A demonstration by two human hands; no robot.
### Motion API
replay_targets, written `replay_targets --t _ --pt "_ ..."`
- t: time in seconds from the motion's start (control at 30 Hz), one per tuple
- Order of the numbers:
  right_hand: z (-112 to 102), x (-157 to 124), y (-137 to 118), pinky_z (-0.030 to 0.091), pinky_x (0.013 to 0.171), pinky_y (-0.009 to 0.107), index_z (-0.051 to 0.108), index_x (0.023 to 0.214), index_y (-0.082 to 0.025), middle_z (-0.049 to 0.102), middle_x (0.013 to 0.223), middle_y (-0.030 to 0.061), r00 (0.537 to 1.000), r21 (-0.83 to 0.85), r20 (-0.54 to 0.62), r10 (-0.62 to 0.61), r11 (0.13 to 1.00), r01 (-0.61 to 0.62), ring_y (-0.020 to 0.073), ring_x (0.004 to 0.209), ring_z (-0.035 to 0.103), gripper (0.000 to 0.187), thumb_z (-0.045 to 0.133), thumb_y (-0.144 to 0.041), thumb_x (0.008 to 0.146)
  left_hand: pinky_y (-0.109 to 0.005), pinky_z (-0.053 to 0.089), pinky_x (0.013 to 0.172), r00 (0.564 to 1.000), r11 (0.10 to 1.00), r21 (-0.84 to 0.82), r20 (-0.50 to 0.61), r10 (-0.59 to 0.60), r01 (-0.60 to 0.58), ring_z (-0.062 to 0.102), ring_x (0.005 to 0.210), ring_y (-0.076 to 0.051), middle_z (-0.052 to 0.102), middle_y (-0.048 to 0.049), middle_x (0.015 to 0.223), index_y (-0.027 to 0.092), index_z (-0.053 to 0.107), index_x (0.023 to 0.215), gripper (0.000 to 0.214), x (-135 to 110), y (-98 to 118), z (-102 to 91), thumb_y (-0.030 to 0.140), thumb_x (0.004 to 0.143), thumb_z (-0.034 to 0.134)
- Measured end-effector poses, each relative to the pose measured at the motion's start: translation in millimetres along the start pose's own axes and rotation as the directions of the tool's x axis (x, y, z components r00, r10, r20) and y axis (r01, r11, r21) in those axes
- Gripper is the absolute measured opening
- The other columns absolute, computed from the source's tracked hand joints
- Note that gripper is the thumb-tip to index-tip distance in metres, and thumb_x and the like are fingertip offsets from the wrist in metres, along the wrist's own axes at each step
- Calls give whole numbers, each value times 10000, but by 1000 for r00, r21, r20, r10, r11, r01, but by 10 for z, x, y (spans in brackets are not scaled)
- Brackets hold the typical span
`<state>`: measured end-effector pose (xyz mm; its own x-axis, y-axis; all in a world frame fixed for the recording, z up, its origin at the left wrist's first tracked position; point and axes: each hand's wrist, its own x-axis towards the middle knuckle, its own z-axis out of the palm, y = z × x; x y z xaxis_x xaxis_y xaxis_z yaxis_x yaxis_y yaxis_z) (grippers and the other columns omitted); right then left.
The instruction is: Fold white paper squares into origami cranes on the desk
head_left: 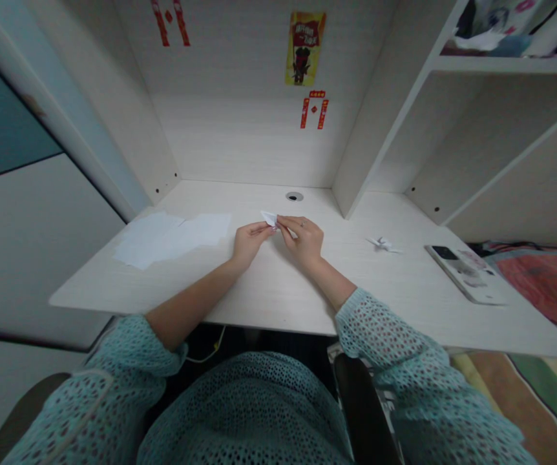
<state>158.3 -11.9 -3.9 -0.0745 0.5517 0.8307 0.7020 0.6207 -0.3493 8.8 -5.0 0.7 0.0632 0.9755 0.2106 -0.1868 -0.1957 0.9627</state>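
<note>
Head view: folded white paper [268, 217] held on near side of desk hole [294, 196], slightly left; pinched by fingertips of left hand [249, 244] and right hand [305, 239] together. Folding judged partly done: pointed shape already formed, inner creases cannot be made out. Small white folded piece [384, 245] set down right of desk hole, apparently completed. White sheets [162, 239] left of desk hole, flat, seemingly unfolded.
</note>
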Motion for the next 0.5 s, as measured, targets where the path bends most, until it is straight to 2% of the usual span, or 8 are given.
replay_targets --t 0.27,0.5 --pt "-30 59 -49 505 720 295 700 880 -229 720 876 22 986 217 67 151 963 -162 158 762 636 156 556 -263 830 -372 466 911 999 998 42 14 35 -36 654 905 -218 720 -85 943 144 727 862 310 2 19 -15 329 616 759" --pt "-64 75 -70 496 752 320 690 894 -232 710 884 31 971 253 130 199 941 -226 174 788 623 161 562 -285 813 -364 474 887 997 994 83 -10 77 -76 655 867 -208 721 -79 897 147 721 801 264 -11 45 -14 345 629 749"
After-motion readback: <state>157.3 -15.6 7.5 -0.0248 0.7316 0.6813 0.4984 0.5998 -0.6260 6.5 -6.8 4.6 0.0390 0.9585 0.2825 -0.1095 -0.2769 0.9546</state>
